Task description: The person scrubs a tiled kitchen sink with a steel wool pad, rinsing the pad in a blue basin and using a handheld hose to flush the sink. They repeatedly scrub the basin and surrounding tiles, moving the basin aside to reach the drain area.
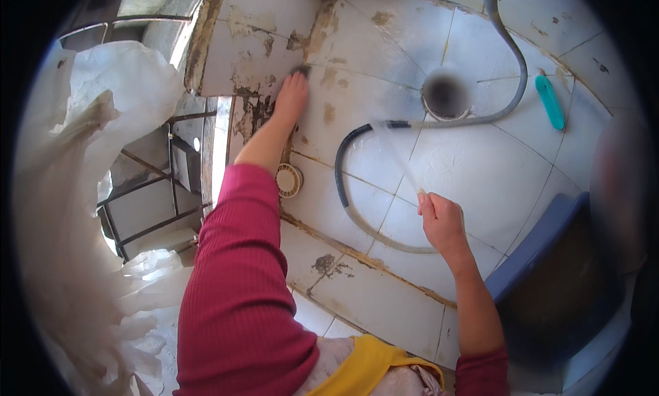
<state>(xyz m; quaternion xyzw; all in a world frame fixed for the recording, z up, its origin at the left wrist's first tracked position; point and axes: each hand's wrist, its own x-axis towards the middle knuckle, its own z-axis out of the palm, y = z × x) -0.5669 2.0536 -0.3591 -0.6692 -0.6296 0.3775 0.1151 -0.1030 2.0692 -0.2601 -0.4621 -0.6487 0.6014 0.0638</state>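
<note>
My left hand (292,98) reaches to the stained tiled side wall (247,51), its fingers pressed over a small dark scouring pad (300,69) where the wall meets the floor. The pad is mostly hidden and blurred. In my right hand (441,222) is the end of a grey hose (381,238). A stream of water (396,151) shoots from it toward the upper left, over the white tiled floor (453,174). The hose loops left through a black sleeve (341,164), passes the round drain hole (446,93) and runs up out of view.
A blue plastic basin (535,246) stands at the right. A teal brush-like piece (550,102) lies on the far-right tiles. Near my left forearm is a round drain cover (289,180). Plastic sheeting (62,231) and a metal frame (170,174) fill the left side.
</note>
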